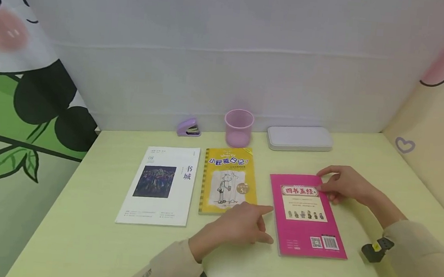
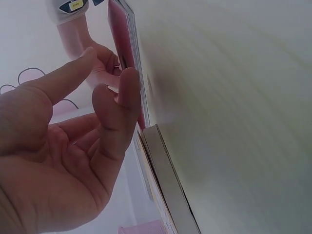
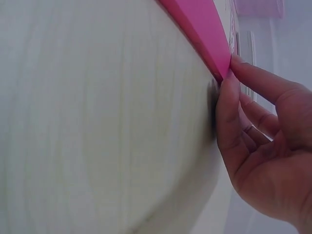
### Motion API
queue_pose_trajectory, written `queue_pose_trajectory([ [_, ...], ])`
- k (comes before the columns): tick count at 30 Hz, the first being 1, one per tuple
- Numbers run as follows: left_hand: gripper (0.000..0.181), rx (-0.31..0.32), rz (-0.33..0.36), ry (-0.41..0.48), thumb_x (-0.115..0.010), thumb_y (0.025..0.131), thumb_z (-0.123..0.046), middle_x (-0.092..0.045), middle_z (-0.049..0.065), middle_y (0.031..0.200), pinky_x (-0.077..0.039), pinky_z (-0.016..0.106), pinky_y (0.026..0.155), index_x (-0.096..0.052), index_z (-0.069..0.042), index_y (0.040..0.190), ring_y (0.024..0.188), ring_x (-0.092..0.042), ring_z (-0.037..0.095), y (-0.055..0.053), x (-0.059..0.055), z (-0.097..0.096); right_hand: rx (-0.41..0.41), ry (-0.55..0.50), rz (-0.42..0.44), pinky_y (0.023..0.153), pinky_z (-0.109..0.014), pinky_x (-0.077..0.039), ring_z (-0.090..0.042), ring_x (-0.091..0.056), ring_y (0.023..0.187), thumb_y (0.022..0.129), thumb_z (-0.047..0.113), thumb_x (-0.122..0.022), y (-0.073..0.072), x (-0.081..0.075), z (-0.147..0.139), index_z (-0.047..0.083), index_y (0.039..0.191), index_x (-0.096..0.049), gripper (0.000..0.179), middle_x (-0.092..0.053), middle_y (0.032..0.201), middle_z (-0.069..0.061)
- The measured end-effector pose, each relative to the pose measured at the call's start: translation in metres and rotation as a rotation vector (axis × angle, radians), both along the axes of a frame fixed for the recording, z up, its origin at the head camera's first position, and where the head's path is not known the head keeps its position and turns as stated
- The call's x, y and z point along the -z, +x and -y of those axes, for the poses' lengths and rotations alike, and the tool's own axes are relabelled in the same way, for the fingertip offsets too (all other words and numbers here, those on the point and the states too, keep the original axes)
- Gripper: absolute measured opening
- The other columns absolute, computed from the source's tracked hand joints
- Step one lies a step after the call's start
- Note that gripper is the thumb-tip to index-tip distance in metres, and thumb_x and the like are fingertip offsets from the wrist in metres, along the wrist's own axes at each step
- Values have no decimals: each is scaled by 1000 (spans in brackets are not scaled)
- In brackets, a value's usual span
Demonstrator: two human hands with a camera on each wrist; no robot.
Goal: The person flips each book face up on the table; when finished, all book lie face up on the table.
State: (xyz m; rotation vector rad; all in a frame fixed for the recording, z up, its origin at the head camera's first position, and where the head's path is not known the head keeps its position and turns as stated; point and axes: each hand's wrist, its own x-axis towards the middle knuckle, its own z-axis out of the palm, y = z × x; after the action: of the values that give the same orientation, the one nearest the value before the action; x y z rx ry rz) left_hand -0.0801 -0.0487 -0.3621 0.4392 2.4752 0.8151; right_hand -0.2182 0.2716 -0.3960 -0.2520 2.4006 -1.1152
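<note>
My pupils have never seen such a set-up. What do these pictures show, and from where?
No machine here: you see one person's bare left hand and right hand. The wide picture looks down from a camera worn on the head; the other two come from a camera on each wrist. On the pale table lie a white magazine, a yellow book and a pink book; behind them are a purple stapler, a pinkish cup and a pale case. The right hand pinches the pink book's far right corner; the left hand, beside its left edge, holds nothing.
</note>
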Motion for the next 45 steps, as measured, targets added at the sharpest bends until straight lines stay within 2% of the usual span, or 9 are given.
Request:
queue_pose_trajectory([
  [8, 69, 37, -28, -43, -86, 90, -27, -63, -7, 75, -47, 21, 63, -58, -17, 151, 65, -59, 11, 1, 3, -2, 5, 57, -2, 61, -28, -58, -17, -65, 62, 97, 24, -77, 6, -5, 0, -7, 139, -51, 58, -67, 80, -6],
  [15, 58, 36, -31, -44, -86, 89, -25, -63, -5, 75, -48, 23, 62, -62, -14, 141, 66, -60, 12, -1, 4, -3, 13, 126, -3, 60, -28, -57, -17, -64, 61, 95, 29, -80, 12, -9, -2, -8, 131, -54, 58, -64, 78, -5],
  [23, 46, 40, -59, -52, -85, 90, -24, -61, -4, 77, -47, 23, 61, -63, -13, 130, 66, -59, 12, -3, 7, -5, 33, 153, 10, 60, -28, -57, -17, -63, 61, 93, 31, -82, 17, -11, -3, -7, 127, -55, 58, -63, 82, -6],
  [30, 55, 60, -95, -109, -86, 89, -23, -64, -4, 89, -47, 21, 66, -63, -12, 138, 75, -57, 9, -4, 10, -7, 33, 181, 6, 60, -29, -57, -17, -62, 62, 92, 32, -82, 21, -14, -1, -7, 126, -56, 58, -63, 85, -8],
  [33, 53, 62, -101, -125, -87, 88, -23, -66, -4, 95, -48, 21, 68, -64, -12, 134, 81, -57, 8, -3, 10, -8, 44, 205, -2, 61, -31, -57, -18, -62, 62, 92, 34, -82, 23, -15, 0, -6, 125, -57, 58, -64, 86, -9],
  [38, 55, 55, -100, -131, -88, 87, -21, -67, -3, 95, -49, 21, 68, -63, -10, 136, 81, -57, 9, -3, 10, -9, 63, 237, -18, 64, -32, -56, -18, -63, 64, 91, 36, -82, 24, -15, 1, -6, 125, -58, 59, -66, 93, -13],
  [45, 51, 72, -114, -120, -87, 88, -19, -66, -2, 92, -48, 20, 66, -64, -9, 132, 78, -57, 8, -3, 11, -9, 75, 173, 2, 67, -31, -60, -19, -66, 68, 93, 31, -81, 28, -16, -1, -9, 129, -57, 60, -68, 99, -15],
])
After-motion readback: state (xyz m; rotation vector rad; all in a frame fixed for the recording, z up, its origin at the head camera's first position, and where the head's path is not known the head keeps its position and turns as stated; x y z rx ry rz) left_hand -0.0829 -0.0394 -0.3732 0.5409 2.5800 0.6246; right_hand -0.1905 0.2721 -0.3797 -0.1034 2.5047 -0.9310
